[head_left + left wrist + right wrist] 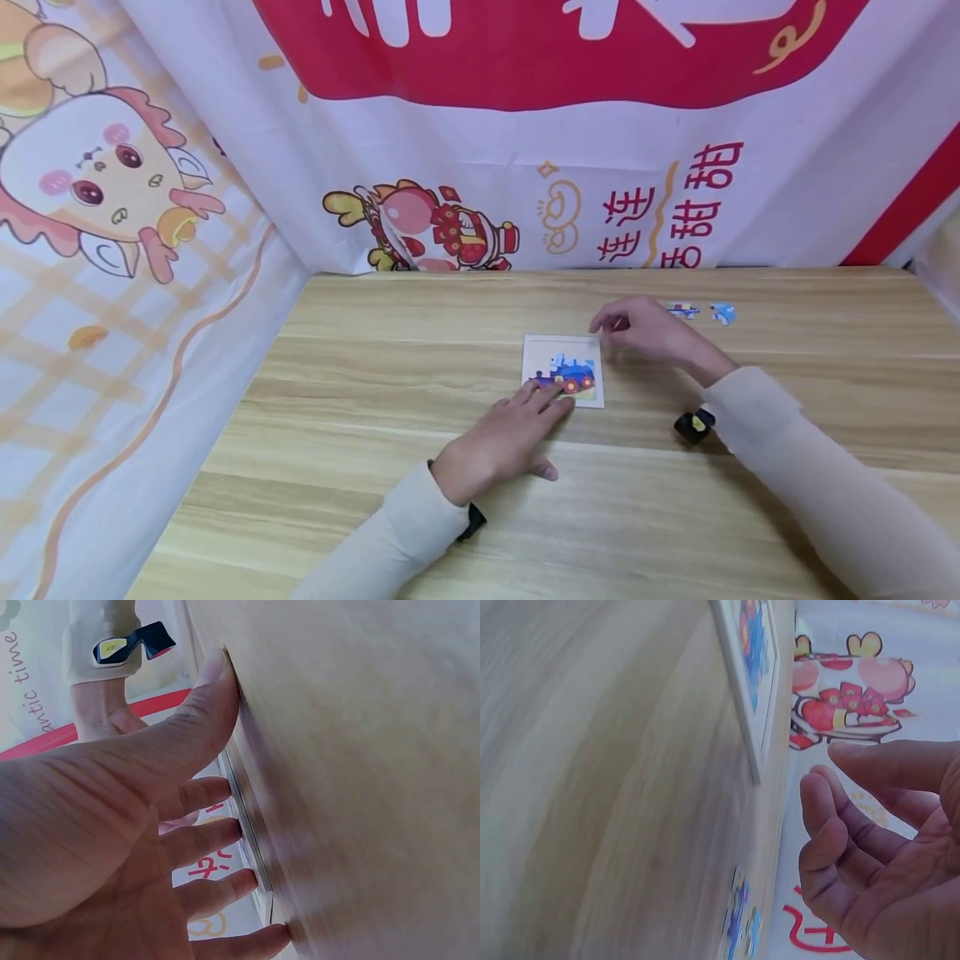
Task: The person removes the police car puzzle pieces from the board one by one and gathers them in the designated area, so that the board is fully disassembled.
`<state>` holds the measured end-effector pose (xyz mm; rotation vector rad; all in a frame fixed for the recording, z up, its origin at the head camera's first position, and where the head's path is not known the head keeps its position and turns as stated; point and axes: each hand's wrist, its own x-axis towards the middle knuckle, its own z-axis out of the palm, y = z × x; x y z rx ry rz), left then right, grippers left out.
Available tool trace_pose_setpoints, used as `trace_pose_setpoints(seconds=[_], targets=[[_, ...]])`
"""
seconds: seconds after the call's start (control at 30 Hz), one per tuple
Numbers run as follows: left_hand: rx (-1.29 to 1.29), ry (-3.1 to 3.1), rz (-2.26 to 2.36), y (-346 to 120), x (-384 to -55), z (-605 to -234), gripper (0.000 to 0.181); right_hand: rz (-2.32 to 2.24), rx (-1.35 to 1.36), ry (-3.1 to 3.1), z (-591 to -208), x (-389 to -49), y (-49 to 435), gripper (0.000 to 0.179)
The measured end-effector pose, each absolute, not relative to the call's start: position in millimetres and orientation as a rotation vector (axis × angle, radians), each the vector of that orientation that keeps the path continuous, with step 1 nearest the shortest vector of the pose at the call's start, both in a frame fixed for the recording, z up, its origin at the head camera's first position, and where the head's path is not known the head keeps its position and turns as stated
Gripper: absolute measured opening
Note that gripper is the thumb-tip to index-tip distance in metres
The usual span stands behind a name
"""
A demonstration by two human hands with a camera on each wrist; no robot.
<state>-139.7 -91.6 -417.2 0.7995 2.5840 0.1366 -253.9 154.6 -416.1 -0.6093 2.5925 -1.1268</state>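
A small square puzzle tray (538, 348) with a white rim lies flat on the table, and joined pieces in it form part of a blue train picture (576, 372) with red wheels. The tray's upper strip shows white. My left hand (512, 429) rests its spread fingers on the tray's lower left part, and the left wrist view shows fingertips along the tray edge (253, 836). Just off the tray's upper right corner hovers my right hand (647, 330). In the right wrist view its fingers (825, 851) bend loosely, thumb apart, with nothing between them.
Beyond the right hand lie loose puzzle pieces: a multicoloured one (684, 310), partly hidden by the hand, and a light blue one (723, 313). A printed cloth (465, 142) hangs along the table's back edge, another (217, 367) along the left side.
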Motion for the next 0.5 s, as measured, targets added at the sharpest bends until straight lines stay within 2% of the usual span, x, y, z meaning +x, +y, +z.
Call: trace_pose_setpoints(seconds=[0.5], targets=[[0.845,2.608,0.180,-93.8,-140.3,-421.6,0.095,-1.133,-0.596,2.464,-423.3,-253.6,128.5,0.021]])
